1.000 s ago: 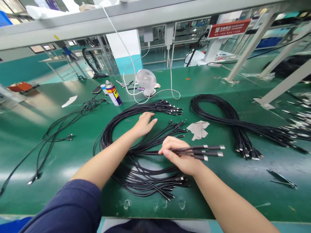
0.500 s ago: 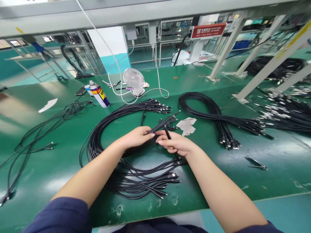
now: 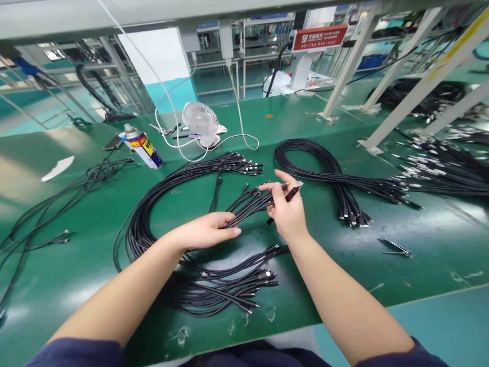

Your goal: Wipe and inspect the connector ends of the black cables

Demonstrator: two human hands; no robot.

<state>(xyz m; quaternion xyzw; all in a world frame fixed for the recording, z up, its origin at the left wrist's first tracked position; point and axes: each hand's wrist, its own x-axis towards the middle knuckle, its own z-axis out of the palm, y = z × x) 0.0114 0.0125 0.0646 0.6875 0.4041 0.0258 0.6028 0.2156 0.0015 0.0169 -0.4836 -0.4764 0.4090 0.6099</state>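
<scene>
My left hand [image 3: 208, 230] is closed around a bunch of black cables [image 3: 250, 205], thumb on top, with the cable ends pointing up and right. At those ends is my right hand [image 3: 287, 206], its fingers curled, gripping a slim black tool [image 3: 292, 193] with a pale, blade-like tip. The right fingers touch the cable ends or lie just over them; which one I cannot tell. Behind my left wrist the cables run into a large coiled bundle [image 3: 143, 216]. Nearer the front edge, more cable ends with metal plugs [image 3: 263, 276] fan out on the green table [image 3: 344, 290].
A spray can [image 3: 144, 148] and a small white fan [image 3: 200, 122] stand at the back. Another looped cable bundle [image 3: 305, 145] lies to the right, near nail clippers [image 3: 396, 247]. Loose cables [image 3: 57, 204] spread at left. Slanted posts [image 3: 397, 109] rise at the right.
My right hand has moved up and right to the cable ends, its tool now tilted with the tip up right. My left hand still holds the cables, now raised. The view has shifted slightly.
</scene>
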